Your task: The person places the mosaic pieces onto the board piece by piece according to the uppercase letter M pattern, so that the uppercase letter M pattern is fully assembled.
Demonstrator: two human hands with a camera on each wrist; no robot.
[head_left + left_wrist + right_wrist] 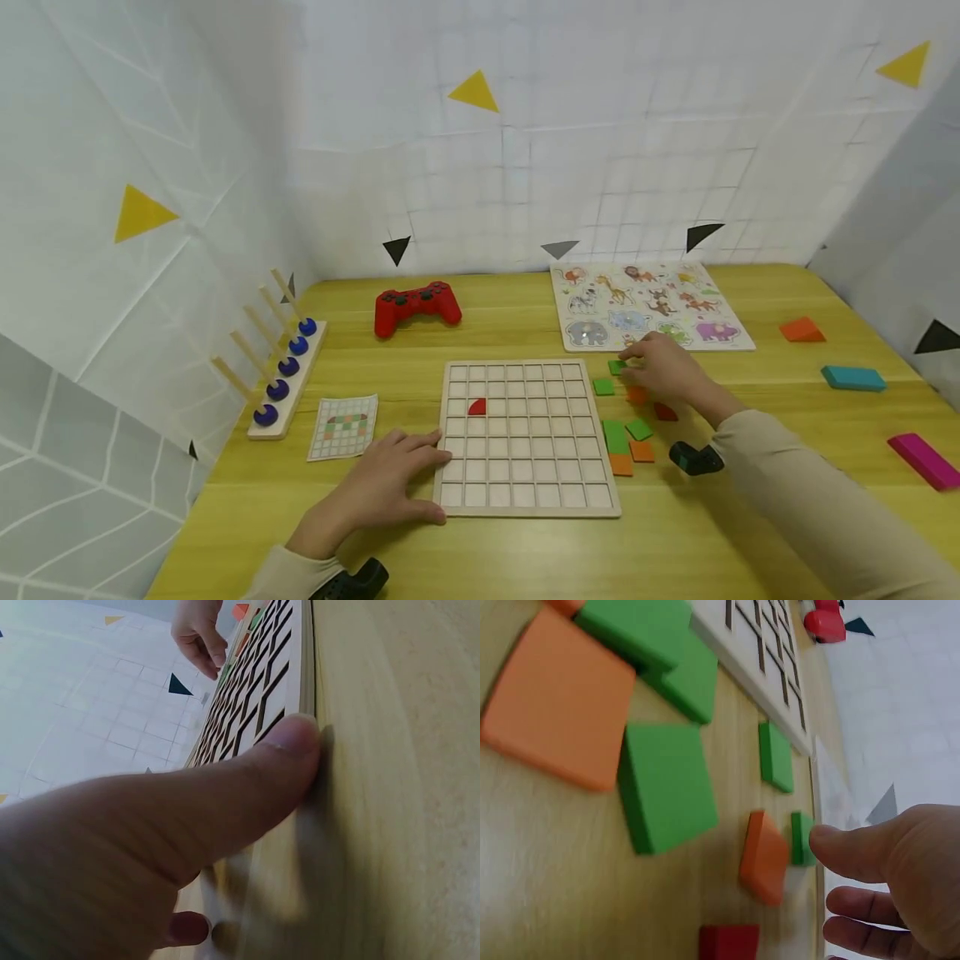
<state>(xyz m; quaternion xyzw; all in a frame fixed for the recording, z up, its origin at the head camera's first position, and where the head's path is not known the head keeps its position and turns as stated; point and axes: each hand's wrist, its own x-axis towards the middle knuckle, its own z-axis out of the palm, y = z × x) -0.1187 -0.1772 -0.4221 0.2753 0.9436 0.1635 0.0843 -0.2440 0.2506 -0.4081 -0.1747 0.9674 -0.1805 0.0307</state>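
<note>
1. Left hand (378, 487) flat on the desk (525, 558), fingers relaxed, thumb against the grid board (525, 433) edge; grip light, board could slide.
2. Right hand (667, 371) fingers loosely curled, touching green tile (617, 367) beside the board; may nudge neighbouring tiles.

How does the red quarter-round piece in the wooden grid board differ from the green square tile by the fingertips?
The red quarter-round piece has a curved edge and sits inside a cell of the wooden grid board. The green square tile is straight-sided and lies on the table, outside the board, at the right hand. Both look flat and small.
</note>
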